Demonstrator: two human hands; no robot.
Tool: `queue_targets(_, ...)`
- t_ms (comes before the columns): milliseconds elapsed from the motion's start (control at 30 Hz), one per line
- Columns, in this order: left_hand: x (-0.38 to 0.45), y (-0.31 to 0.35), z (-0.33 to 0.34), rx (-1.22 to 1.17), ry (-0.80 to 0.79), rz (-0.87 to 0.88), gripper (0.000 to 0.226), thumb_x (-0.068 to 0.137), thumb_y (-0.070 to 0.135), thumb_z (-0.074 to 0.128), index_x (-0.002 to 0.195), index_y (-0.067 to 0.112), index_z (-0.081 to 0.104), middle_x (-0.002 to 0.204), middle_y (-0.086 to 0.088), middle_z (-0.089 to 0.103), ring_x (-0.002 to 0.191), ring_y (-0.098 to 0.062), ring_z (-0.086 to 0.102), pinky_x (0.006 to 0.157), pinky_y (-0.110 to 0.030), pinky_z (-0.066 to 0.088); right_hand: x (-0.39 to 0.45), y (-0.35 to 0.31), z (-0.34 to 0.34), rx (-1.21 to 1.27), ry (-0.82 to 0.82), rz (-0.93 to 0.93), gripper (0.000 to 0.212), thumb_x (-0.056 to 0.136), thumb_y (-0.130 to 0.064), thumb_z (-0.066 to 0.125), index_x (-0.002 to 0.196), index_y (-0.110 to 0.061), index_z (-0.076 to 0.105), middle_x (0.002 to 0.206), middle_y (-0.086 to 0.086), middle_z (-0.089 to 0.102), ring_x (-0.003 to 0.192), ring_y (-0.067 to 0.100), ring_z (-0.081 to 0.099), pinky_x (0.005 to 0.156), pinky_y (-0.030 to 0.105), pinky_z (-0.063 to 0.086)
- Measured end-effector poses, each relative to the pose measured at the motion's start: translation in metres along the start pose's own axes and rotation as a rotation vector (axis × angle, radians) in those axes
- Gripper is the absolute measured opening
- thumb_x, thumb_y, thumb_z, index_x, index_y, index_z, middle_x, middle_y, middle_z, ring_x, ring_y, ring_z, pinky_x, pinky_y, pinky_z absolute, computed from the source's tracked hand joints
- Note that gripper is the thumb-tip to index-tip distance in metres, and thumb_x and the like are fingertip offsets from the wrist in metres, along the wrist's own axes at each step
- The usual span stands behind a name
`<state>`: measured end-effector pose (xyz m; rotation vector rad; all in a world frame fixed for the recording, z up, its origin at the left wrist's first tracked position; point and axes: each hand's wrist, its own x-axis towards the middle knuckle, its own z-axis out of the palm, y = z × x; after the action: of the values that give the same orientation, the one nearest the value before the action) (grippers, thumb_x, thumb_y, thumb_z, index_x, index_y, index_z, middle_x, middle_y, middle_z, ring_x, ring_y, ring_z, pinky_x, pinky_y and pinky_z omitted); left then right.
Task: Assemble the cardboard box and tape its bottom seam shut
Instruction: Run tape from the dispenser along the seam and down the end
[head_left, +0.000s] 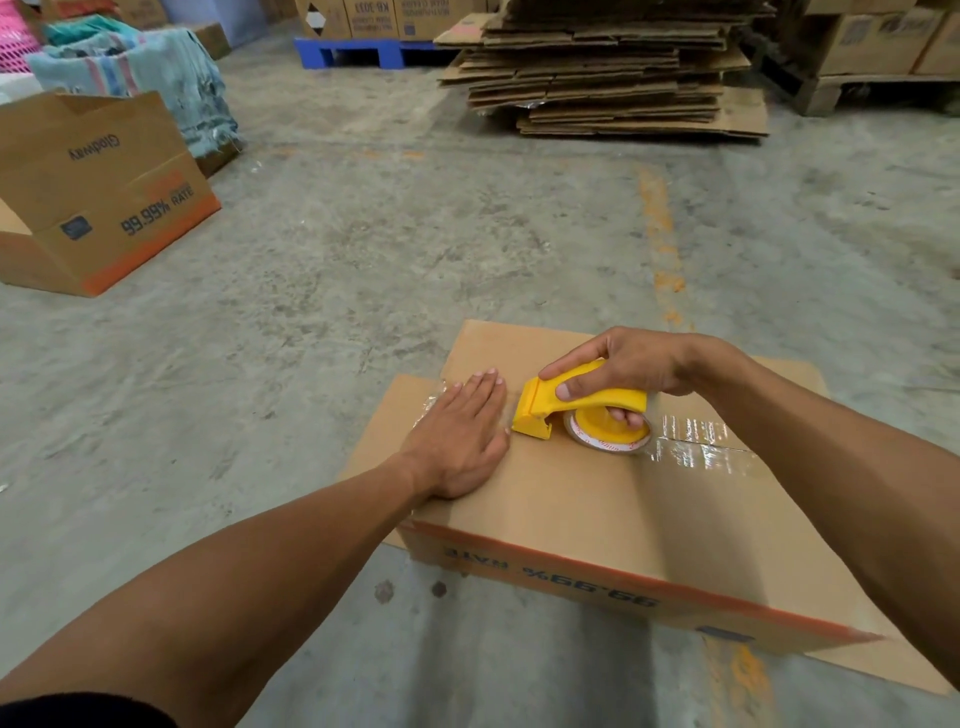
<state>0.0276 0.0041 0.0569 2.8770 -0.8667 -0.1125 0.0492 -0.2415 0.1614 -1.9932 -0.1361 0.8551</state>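
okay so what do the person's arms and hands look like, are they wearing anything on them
Both hands, the left hand and the right hand, are bare: no gloves, rings or watch visible. The forearms are uncovered too. A dark sleeve shows only at the left upper arm.

Yellow tape dispenser (576, 402), orange-banded brown box (571, 509)

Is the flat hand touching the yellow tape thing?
Cannot tell. In the head view the left hand lies flat on the box, its edge right beside the yellow tape dispenser; no clear gap or contact shows.
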Motion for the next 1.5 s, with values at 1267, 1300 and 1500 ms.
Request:
queue_targets(1267, 0.024, 0.115, 0.029, 0.032, -0.056, 0.029, 0.078, 0.095, 0.051, 0.013, 0.154, 0.005, -0.007, 0.164, -0.009, -0.008, 0.150, -0.019, -0.014, 0.121, -0.044, -0.006, -0.055, 0.048, -0.045, -0.247, 0.068, 0.093, 0.038, 0.081, -0.027, 0.079, 0.118, -0.032, 0.071, 0.064, -0.011, 0.070, 0.041, 0.019, 0.053, 0.042, 0.025, 0.051)
queue_targets(1300, 0.025, 0.115, 0.030, 0.024, -0.048, 0.024, 0.079, 0.094, 0.053, 0.012, 0.154, 0.005, -0.007, 0.164, -0.009, -0.009, 0.150, -0.019, -0.014, 0.121, -0.044, -0.006, -0.056, 0.047, -0.044, -0.249, 0.070, 0.104, 0.039, 0.081, -0.026, 0.079, 0.119, -0.032, 0.071, 0.063, -0.012, 0.070, 0.041, 0.018, 0.054, 0.041, 0.025, 0.052)
queue_targets(1500, 0.022, 0.115, 0.022, 0.000, -0.074, 0.030, 0.080, 0.095, 0.055, 0.011, 0.154, 0.005, -0.006, 0.163, -0.010, -0.010, 0.149, -0.020, -0.015, 0.121, -0.044, -0.006, -0.057, 0.030, -0.034, -0.302, 0.117, 0.183, 0.036, 0.074, -0.037, 0.083, 0.109, -0.040, 0.075, 0.096, -0.013, 0.074, 0.081, 0.007, 0.070, 0.075, 0.034, 0.061)
